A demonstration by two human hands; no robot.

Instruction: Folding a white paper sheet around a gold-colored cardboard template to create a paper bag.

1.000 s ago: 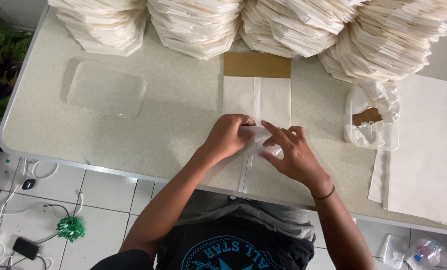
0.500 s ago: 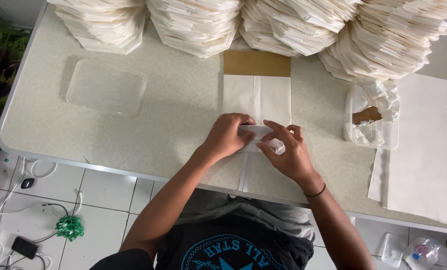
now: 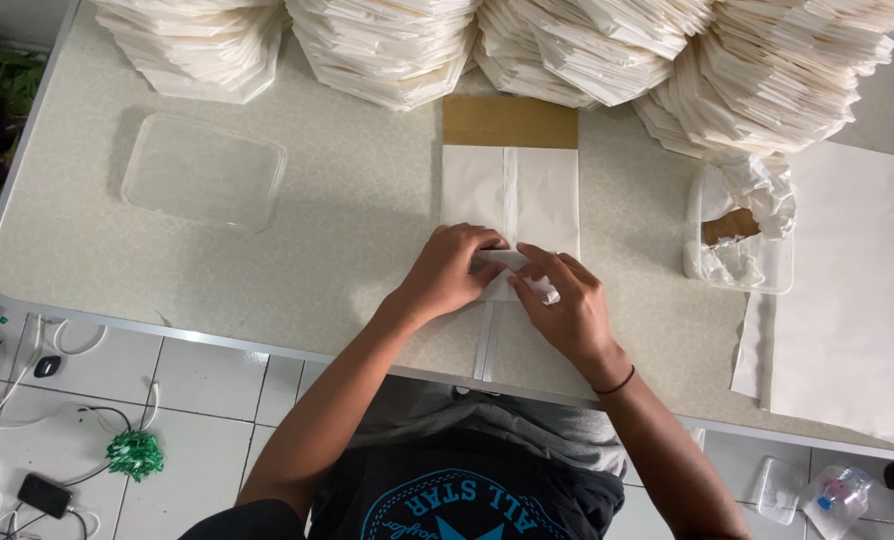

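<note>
A flat white paper bag with a brown cardboard strip at its far end lies on the speckled table. My left hand and my right hand meet over the bag's middle, both pinching a fold of the white paper between the fingertips. The bag's near part runs under my hands toward the table's front edge. My right wrist wears a thin dark band.
Tall stacks of folded white paper bags line the far side. A clear plastic tray sits at left. A clear container with crumpled paper and a large white sheet lie at right. Cables lie on the tiled floor.
Both hands stay on the bag's middle; the fingers have shifted slightly as the paper fold is pressed down.
</note>
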